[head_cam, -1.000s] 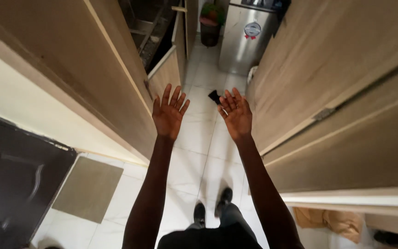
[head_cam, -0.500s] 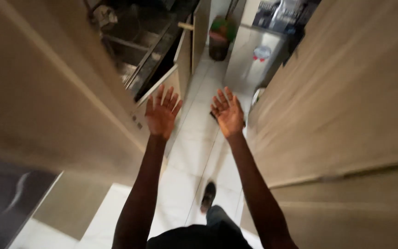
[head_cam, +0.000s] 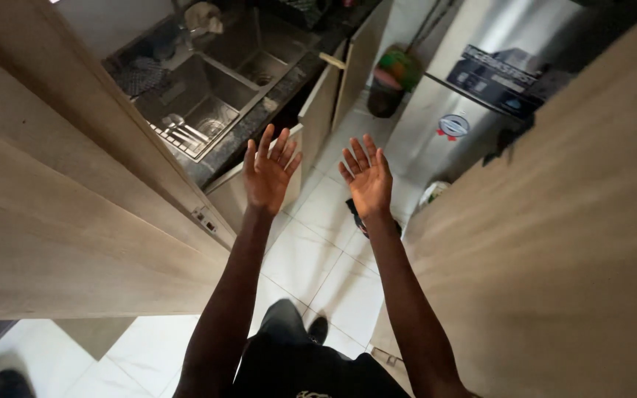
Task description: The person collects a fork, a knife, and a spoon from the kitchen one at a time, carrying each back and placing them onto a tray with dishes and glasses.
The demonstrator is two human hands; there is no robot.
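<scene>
Overhead, two wooden cabinets (head_cam: 60, 221) flank a white tiled floor (head_cam: 311, 258); one steel fridge (head_cam: 466, 110) stands beyond, one double-basin sink (head_cam: 208, 88) to the left. Both arms are raised: left hand (head_cam: 268, 173) and right hand (head_cam: 369, 179) spread wide, palms up, holding nothing. One dark object (head_cam: 357, 215) lies on the tiles under the right hand.

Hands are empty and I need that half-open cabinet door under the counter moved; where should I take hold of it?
Take the base cabinet door by its small pale bar handle near the top of the free edge. Come from the aisle side with the left hand, the nearer one: the handle sticks out towards the tiled floor, so fingers can hook behind it.
</scene>
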